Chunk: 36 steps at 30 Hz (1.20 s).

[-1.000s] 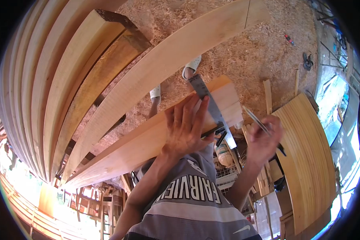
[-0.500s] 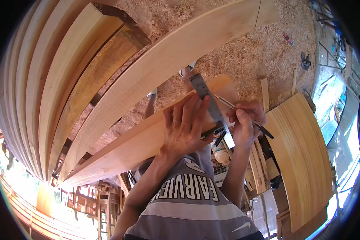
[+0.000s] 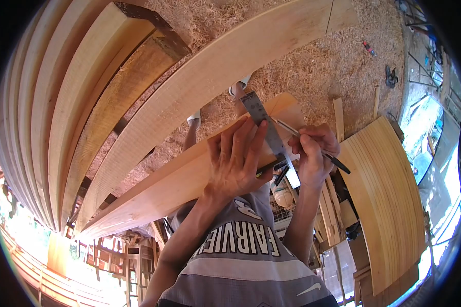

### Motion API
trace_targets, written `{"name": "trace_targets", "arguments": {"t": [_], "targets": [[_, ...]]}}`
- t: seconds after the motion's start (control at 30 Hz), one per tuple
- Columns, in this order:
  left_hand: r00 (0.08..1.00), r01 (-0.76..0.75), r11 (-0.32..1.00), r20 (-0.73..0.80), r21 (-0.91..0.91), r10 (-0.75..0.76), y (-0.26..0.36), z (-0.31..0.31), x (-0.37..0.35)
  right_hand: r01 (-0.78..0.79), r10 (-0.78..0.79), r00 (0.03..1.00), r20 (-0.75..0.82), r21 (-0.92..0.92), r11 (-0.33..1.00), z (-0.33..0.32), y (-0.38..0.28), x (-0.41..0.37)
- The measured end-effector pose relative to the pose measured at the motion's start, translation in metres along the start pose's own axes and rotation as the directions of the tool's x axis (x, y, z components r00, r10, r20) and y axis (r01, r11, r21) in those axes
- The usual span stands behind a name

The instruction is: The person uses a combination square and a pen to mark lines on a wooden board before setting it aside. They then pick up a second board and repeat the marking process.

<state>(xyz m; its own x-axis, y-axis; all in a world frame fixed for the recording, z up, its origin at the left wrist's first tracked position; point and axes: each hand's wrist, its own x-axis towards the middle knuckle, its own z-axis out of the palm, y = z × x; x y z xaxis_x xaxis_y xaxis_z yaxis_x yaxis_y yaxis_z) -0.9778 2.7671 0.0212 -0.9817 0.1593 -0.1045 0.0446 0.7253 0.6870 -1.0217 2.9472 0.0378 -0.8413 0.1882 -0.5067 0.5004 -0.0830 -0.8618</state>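
Centre frame, the left hand [image 3: 235, 161] lies flat with its fingers spread, pressing a grey steel try square [image 3: 260, 120] onto the pale, long wooden plank [image 3: 159, 189]. Just right, the right hand [image 3: 312, 153] pinches a slim dark pencil [image 3: 288, 129], its tip at the square's edge.

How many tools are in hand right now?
2. A square lies across the end of the plank under the flat left hand; a pencil is gripped in the right hand, its tip by the square's blade. No other held tool shows.
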Motion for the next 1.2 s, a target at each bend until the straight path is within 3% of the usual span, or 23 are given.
{"name": "trace_targets", "arguments": {"t": [0.47, 0.57, 0.63, 0.67, 0.73, 0.77, 0.8, 0.83, 0.87, 0.9, 1.03, 1.2], "targets": [[1.0, 0.003, 1.0, -0.013, -0.002, -0.003, 0.0, 0.002, 0.0, 0.008, -0.009, 0.999, 0.048, 0.015, 1.0, -0.007, 0.002, 0.001], [1.0, -0.003, 1.0, -0.016, 0.0, 0.003, -0.001, 0.002, -0.001, 0.043, -0.044, 0.999, 0.002, 0.057, 0.997, -0.005, 0.002, -0.005], [1.0, -0.012, 1.0, -0.025, 0.005, 0.012, -0.002, 0.003, -0.002, 0.161, -0.139, 0.963, -0.232, 0.079, 0.984, -0.006, 0.003, -0.015], [1.0, 0.02, 1.0, -0.011, 0.006, -0.02, -0.002, 0.003, -0.004, 0.166, -0.143, 0.961, -0.238, 0.078, 0.983, -0.007, 0.006, -0.021], [1.0, 0.017, 1.0, 0.013, -0.024, -0.017, 0.003, 0.004, -0.007, 0.106, -0.28, 0.853, -0.44, -0.379, 0.919, -0.022, 0.019, -0.042], [0.999, 0.033, 0.998, 0.031, 0.045, -0.034, 0.002, 0.004, -0.007, -0.038, -0.256, 0.883, -0.393, -0.604, 0.796, -0.04, 0.031, -0.058], [0.998, 0.04, 0.994, 0.046, 0.104, -0.046, 0.004, 0.006, -0.007, -0.025, -0.266, 0.927, -0.263, -0.753, 0.658, -0.047, 0.028, -0.07], [0.999, 0.024, 0.994, 0.027, 0.108, -0.027, 0.005, 0.009, -0.006, -0.013, -0.298, 0.925, -0.235, -0.804, 0.595, -0.051, 0.046, -0.081], [1.0, 0.012, 0.995, 0.022, 0.101, -0.015, 0.001, 0.012, -0.007, -0.053, -0.199, 0.94, -0.277, -0.694, 0.718, -0.044, 0.047, -0.09], [1.0, 0.001, 0.996, 0.016, 0.093, -0.003, -0.003, 0.015, -0.008, 0.064, -0.307, 0.943, -0.131, -0.833, 0.549, -0.045, 0.051, -0.094], [0.999, -0.013, 0.997, 0.045, 0.077, 0.009, 0.004, 0.002, 0.0, 0.11, -0.36, 0.914, -0.187, -0.74, 0.663, -0.022, 0.057, -0.095], [0.998, 0.008, 0.993, 0.056, 0.119, -0.015, 0.009, 0.001, 0.003, 0.104, -0.359, 0.913, -0.193, -0.741, 0.664, -0.021, 0.07, -0.093]]}}
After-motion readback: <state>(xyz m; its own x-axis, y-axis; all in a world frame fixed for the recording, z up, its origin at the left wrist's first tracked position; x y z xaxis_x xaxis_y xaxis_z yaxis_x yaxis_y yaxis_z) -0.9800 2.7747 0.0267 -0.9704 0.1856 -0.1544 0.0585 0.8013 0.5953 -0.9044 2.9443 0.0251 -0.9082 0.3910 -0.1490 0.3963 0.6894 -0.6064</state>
